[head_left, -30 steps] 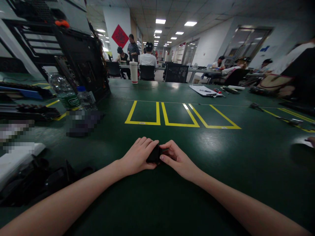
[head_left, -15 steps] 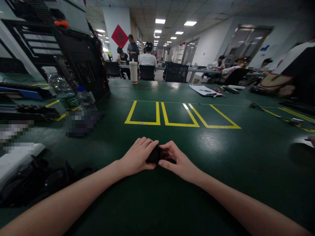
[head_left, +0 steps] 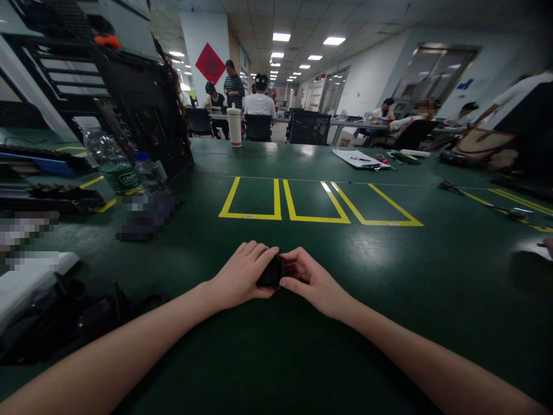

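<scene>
My left hand (head_left: 244, 271) is closed over a small black object (head_left: 270, 274) with a dark block-like body, its fingers on top and its thumb along the near side. At the object's right end, the curled fingers and thumb of my right hand (head_left: 315, 282) grip its edge. Much of the object is hidden by the fingers, so its kind cannot be made out. Both hands are low over the green table (head_left: 276, 351), nearer to me than the yellow tape outlines (head_left: 315, 219).
Bottles (head_left: 114, 158) and a black computer-like chassis (head_left: 147, 115) stand at left. Dark gear (head_left: 90, 317) lies near my left forearm. Farther back are a white tumbler (head_left: 234, 127) and a clipboard (head_left: 358, 159); cables (head_left: 488, 204) run at right. People sit at tables beyond.
My right hand has shifted very slightly rightward at the black object's end; my left hand keeps its hold. At the far right, a person in the background has moved.
</scene>
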{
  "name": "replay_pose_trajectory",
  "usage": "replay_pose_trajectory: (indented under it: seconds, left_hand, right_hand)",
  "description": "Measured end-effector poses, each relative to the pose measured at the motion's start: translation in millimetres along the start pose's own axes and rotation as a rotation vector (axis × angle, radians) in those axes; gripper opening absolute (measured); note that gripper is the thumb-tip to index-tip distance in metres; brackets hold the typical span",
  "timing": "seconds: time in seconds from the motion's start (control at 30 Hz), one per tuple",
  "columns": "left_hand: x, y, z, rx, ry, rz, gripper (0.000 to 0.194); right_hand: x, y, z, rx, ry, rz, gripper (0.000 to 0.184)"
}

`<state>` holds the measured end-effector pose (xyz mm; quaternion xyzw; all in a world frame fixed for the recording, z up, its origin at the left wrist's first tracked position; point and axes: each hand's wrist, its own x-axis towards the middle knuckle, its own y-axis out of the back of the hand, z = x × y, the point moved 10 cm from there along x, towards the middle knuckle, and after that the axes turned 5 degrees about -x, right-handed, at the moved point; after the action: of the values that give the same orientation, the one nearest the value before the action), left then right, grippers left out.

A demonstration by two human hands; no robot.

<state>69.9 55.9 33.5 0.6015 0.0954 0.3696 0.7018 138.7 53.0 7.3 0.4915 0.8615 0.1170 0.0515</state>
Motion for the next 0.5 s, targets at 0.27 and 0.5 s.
replay_pose_trajectory:
  seconds: [0.27, 0.5]
  left_hand:
    - [0.6, -0.3, -0.3, 0.003, 0.0, 0.005, 0.062]
    - [-0.2, -0.5, -1.2, -0.015, 0.005, -0.005, 0.063]
  right_hand:
    - [-0.1, -0.3, 0.2, 0.029, 0.021, 0.001, 0.025]
    - [0.0, 2.9, 1.5, -0.012, -0.023, 0.028, 0.028]
